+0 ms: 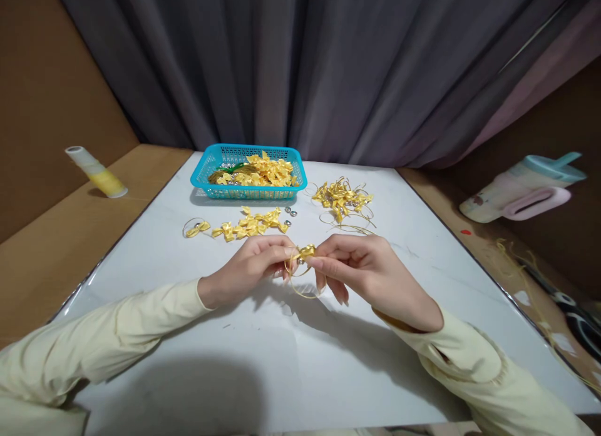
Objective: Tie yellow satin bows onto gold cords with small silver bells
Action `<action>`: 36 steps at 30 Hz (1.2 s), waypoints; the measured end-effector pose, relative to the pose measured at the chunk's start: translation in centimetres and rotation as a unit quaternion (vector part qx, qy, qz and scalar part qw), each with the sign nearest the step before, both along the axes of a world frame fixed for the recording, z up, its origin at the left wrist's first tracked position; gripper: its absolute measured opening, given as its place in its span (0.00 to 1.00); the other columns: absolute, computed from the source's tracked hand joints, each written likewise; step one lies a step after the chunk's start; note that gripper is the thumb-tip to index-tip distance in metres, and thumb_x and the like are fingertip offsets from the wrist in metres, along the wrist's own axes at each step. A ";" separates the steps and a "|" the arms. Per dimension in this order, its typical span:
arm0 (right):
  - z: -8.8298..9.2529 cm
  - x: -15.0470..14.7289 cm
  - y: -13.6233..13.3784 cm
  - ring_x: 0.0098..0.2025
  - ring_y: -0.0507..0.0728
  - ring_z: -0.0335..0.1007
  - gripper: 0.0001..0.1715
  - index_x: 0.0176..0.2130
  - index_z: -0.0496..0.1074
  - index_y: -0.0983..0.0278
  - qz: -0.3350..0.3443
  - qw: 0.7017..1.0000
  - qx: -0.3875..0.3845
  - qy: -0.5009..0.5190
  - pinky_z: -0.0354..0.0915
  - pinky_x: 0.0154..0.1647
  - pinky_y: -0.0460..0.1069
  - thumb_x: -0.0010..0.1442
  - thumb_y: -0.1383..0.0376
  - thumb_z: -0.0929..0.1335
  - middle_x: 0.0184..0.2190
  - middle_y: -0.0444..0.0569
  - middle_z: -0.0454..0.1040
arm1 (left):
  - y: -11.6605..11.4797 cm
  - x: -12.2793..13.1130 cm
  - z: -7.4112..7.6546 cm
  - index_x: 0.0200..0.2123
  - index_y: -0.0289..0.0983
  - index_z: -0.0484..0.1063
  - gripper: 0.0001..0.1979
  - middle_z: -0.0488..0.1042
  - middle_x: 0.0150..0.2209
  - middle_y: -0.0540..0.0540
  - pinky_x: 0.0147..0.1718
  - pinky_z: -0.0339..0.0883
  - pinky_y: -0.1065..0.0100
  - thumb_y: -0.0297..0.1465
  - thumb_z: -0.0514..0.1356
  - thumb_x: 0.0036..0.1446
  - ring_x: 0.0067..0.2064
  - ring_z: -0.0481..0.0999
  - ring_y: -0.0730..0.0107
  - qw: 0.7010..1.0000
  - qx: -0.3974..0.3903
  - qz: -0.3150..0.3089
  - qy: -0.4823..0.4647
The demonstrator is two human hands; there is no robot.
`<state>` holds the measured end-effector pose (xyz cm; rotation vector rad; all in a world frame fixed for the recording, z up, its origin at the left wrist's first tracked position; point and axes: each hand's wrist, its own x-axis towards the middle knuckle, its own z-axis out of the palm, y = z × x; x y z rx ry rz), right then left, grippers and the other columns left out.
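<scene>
Above the white board, my two hands meet over a small yellow ribbon bow (306, 251). A silver bell (300, 260) sits under the bow, and a thin gold cord (305, 296) loops down from it. My left hand (263, 258) pinches the bow's left side and cord between thumb and fingers. My right hand (359, 267) grips the right end of the bow with thumb and index, its other fingers hanging below. Just beyond the hands lies a row of loose yellow bows (253, 224), with a few silver bells (291, 212) beside it. One bow with a cord loop (197, 228) rests at the left.
A blue basket (248, 194) of bows and cord bundles stands at the back. Right of it is a pile of corded bows (342, 198). A thread spool (97, 172) stands left, a tumbler (521, 189) right, with scissors (563, 298) at the right edge.
</scene>
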<state>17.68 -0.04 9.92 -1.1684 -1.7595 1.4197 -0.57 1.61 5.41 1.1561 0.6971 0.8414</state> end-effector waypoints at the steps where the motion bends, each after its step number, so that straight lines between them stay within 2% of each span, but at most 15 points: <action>1: 0.0 0.0 0.0 0.15 0.46 0.60 0.14 0.26 0.69 0.68 -0.001 1.000 -0.003 0.009 0.58 0.15 0.42 0.55 0.58 0.68 0.19 0.45 0.71 | 0.0 0.0 0.0 0.21 0.33 0.67 0.10 0.67 0.21 0.52 0.25 0.56 0.74 0.31 0.56 0.52 0.23 0.62 0.79 1.000 -0.007 0.005 -0.008; 6: -0.6 -0.1 0.5 0.17 0.46 0.61 0.14 0.27 0.68 0.68 0.011 0.997 -0.025 0.067 0.60 0.19 0.43 0.55 0.59 0.69 0.20 0.45 0.71 | 0.1 0.2 0.1 0.21 0.33 0.67 0.10 0.67 0.21 0.51 0.24 0.56 0.74 0.31 0.56 0.51 0.22 0.62 0.79 0.999 -0.032 0.020 -0.032; 11: -2.2 -0.1 1.1 0.17 0.46 0.61 0.12 0.28 0.68 0.67 0.022 0.988 -0.052 0.142 0.58 0.18 0.43 0.55 0.60 0.69 0.20 0.43 0.71 | 0.0 0.2 0.3 0.20 0.33 0.66 0.10 0.65 0.20 0.51 0.23 0.56 0.74 0.31 0.57 0.50 0.22 0.61 0.78 0.999 -0.028 0.036 -0.030; 17: -3.5 -1.1 0.5 0.16 0.45 0.54 0.13 0.27 0.65 0.67 -0.036 0.981 -0.063 0.177 0.51 0.16 0.42 0.54 0.60 0.70 0.18 0.42 0.70 | 0.2 0.1 0.3 0.21 0.34 0.66 0.11 0.65 0.21 0.51 0.24 0.56 0.73 0.32 0.56 0.51 0.23 0.61 0.78 0.999 0.014 0.038 0.019; 21: -4.0 -1.6 0.2 0.16 0.45 0.53 0.14 0.27 0.65 0.66 -0.068 0.981 -0.053 0.174 0.50 0.16 0.42 0.54 0.59 0.69 0.18 0.42 0.69 | 0.2 -0.1 0.2 0.21 0.34 0.66 0.11 0.66 0.22 0.51 0.26 0.57 0.73 0.32 0.55 0.53 0.24 0.64 0.77 0.995 0.066 0.041 0.060; 25: -4.1 -1.5 0.7 0.17 0.47 0.59 0.14 0.28 0.66 0.66 -0.053 0.992 0.007 0.118 0.58 0.19 0.44 0.56 0.57 0.67 0.20 0.43 0.70 | 0.3 -0.3 0.3 0.21 0.34 0.66 0.12 0.68 0.22 0.51 0.27 0.58 0.72 0.32 0.54 0.55 0.25 0.65 0.76 0.985 0.121 0.064 0.109; 28: -3.6 -1.0 1.0 0.22 0.48 0.63 0.13 0.29 0.70 0.66 -0.013 0.994 0.107 0.014 0.62 0.24 0.44 0.58 0.59 0.66 0.23 0.46 0.72 | 0.3 -0.4 0.5 0.22 0.35 0.67 0.13 0.69 0.22 0.51 0.28 0.59 0.72 0.33 0.53 0.57 0.25 0.66 0.75 0.973 0.167 0.067 0.147; 32: -2.8 -0.5 1.1 0.24 0.49 0.63 0.12 0.29 0.72 0.66 0.003 0.963 0.241 -0.120 0.59 0.26 0.43 0.59 0.62 0.64 0.24 0.47 0.73 | 0.3 -0.5 0.7 0.22 0.35 0.67 0.13 0.69 0.22 0.51 0.29 0.59 0.72 0.33 0.53 0.57 0.26 0.67 0.75 0.965 0.196 0.063 0.163; 36: -2.6 -0.4 1.0 0.22 0.48 0.60 0.11 0.27 0.70 0.66 -0.004 0.942 0.292 -0.165 0.56 0.25 0.43 0.60 0.65 0.64 0.22 0.46 0.70 | 0.3 -0.4 0.8 0.22 0.36 0.67 0.13 0.69 0.21 0.52 0.29 0.59 0.73 0.31 0.53 0.57 0.26 0.67 0.75 0.961 0.210 0.062 0.172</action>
